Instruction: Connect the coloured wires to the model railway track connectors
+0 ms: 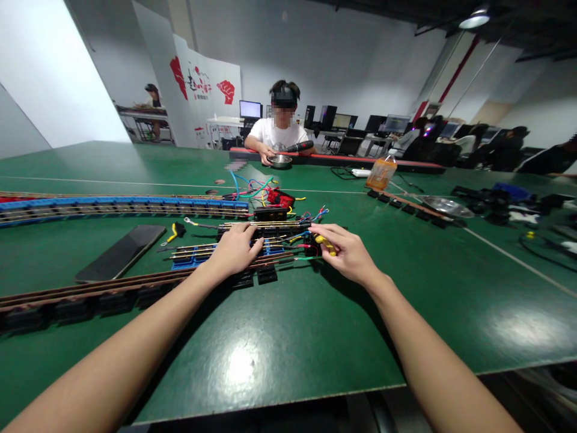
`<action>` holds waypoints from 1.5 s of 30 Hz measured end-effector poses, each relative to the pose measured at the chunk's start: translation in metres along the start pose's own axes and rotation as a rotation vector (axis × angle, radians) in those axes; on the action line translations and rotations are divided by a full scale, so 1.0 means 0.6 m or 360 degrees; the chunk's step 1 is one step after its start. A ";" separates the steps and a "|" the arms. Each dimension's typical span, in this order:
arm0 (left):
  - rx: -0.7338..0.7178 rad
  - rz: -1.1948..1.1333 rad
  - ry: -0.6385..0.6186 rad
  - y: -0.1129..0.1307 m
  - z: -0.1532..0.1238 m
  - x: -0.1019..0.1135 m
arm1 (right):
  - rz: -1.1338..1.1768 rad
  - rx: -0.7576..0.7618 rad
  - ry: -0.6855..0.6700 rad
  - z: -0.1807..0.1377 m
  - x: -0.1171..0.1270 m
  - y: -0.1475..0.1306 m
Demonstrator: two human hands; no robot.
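Observation:
My left hand [234, 249] rests palm down on a bundle of model rail strips with black and blue blocks [270, 231], fingers curled over its near edge and pressing on it. My right hand [345, 252] is closed around a small yellow-handled tool [325, 243], its tip pointing at the right end of the strips among coloured wires [311, 218]. A long brown rail strip [90, 291] runs left from under my left hand.
A dark phone [121, 252] and yellow-handled pliers [174, 233] lie to the left. A long blue rail strip [121, 206] runs behind them. Across the green table [279, 337] a person sits with a metal bowl [280, 160]. An orange bottle [381, 172] stands far right.

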State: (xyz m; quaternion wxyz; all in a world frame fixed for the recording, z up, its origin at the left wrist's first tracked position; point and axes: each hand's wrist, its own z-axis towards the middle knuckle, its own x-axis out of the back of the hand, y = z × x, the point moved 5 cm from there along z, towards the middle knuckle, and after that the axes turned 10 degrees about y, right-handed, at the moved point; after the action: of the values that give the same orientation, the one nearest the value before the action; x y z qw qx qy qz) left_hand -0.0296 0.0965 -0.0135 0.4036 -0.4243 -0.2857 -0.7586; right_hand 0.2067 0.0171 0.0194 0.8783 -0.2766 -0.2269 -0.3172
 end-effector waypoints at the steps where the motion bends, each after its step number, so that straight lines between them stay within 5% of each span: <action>1: -0.0001 0.0001 0.0001 0.000 0.000 -0.001 | -0.0012 0.0009 -0.0021 0.000 -0.001 -0.001; 22: 0.0002 0.0009 0.0016 0.002 0.000 0.001 | -0.0258 0.0159 -0.0239 -0.009 -0.020 -0.011; 28: 0.0012 0.0025 -0.0006 0.003 0.000 0.003 | -0.0195 0.0112 0.0183 -0.003 -0.003 -0.003; 33: 0.0006 0.0011 0.0004 0.002 0.000 0.002 | -0.0217 -0.0251 0.0579 -0.007 0.017 0.020; 45: -0.0009 -0.0016 0.0020 0.001 0.001 0.000 | -0.0049 -0.0843 0.0955 -0.018 0.017 0.047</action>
State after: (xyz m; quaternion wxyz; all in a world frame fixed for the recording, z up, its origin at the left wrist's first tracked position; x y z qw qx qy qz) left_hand -0.0289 0.0965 -0.0133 0.4004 -0.4193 -0.2833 -0.7640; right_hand 0.2357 0.0242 0.0074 0.7989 -0.3852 0.1252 -0.4447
